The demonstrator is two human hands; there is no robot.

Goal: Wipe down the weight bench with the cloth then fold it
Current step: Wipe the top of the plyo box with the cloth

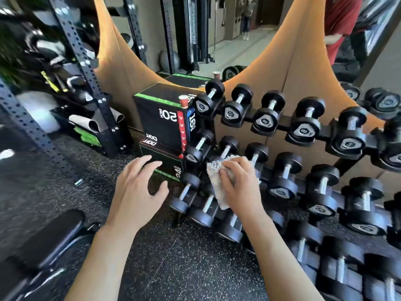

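Noted cloth (219, 181) bunched in right hand (238, 181), fingers curled round it, in front of dumbbell rack (271, 127). Left hand (138, 187) empty, fingers spread. Counter (43, 240) low-left of cloth, long axis receding up-right; left hand nearer.

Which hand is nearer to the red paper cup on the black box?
The left hand. It hovers open below the red paper cup, in front of the stacked black box. The right hand, holding the cloth, is lower and further right, over the dumbbells.
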